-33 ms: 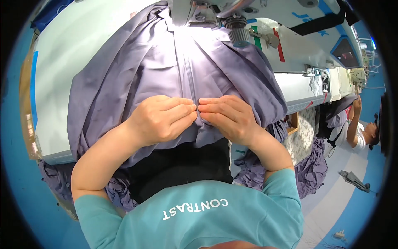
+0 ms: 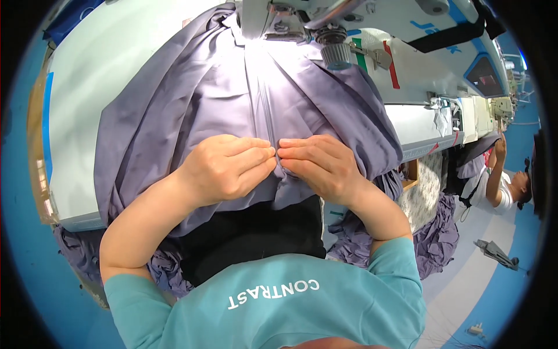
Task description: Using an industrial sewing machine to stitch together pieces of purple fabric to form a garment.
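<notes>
Mauve smooth cloth point(image 2: 157, 131): two-hand pinch, no visible change

Draped over white tabletop point(image 2: 78, 134), under white-and-metal sewing machine point(image 2: 395, 23). Bare left hand point(image 2: 224, 168), bare right hand point(image 2: 322, 166): fingers bunched nearly closed, apparently pinching cloth by its narrow lengthwise seam point(image 2: 267, 110); thumbs hidden. Matches prior frame: cloth looks held steady.

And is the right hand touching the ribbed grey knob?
Apart: the head view plainly shows purple fabric between the right hand and the knob.

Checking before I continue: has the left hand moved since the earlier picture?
No: against the blue strip at far left, the left hand shows no visible shift in any direction.
</notes>
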The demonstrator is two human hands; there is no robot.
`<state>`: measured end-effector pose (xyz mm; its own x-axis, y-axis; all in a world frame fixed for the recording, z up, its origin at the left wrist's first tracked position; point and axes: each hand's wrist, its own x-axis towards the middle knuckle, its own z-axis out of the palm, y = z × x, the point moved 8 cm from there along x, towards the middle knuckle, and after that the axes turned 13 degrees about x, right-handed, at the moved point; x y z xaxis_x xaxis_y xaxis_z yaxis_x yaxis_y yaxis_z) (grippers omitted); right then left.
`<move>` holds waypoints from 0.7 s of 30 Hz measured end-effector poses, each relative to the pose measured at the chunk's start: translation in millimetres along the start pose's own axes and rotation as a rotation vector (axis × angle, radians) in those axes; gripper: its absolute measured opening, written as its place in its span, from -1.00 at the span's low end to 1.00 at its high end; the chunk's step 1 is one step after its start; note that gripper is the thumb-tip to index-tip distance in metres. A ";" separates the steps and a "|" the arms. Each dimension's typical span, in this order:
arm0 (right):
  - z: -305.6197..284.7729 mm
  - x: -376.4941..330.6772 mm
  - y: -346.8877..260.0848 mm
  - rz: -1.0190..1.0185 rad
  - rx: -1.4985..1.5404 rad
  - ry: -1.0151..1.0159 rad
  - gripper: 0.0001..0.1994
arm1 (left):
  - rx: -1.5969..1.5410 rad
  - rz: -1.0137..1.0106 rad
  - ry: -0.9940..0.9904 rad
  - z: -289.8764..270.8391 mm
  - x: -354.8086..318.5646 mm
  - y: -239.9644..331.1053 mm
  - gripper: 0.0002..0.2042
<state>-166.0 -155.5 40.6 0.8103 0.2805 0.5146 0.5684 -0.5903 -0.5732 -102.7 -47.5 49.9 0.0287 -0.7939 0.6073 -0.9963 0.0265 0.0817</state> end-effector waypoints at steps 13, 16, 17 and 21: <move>-8.4 19.5 17.4 -0.009 -0.028 -0.074 -0.83 | 0.048 -0.014 0.002 8.1 11.9 -25.5 -0.90; -8.0 25.6 20.9 -0.019 -0.017 -0.092 -0.83 | 0.059 -0.019 0.027 7.3 10.8 -31.0 -0.90; -8.3 26.7 22.9 -0.022 -0.018 -0.094 -0.83 | 0.065 -0.019 0.026 8.2 10.4 -32.5 -0.90; -8.6 32.1 27.8 -0.063 -0.048 -0.118 -0.83 | 0.089 -0.013 0.035 8.4 11.7 -38.6 -0.89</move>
<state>-125.3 -169.4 46.7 0.7861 0.4034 0.4683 0.6133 -0.6035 -0.5096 -64.6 -62.9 47.2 0.0430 -0.7721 0.6341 -0.9990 -0.0393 0.0198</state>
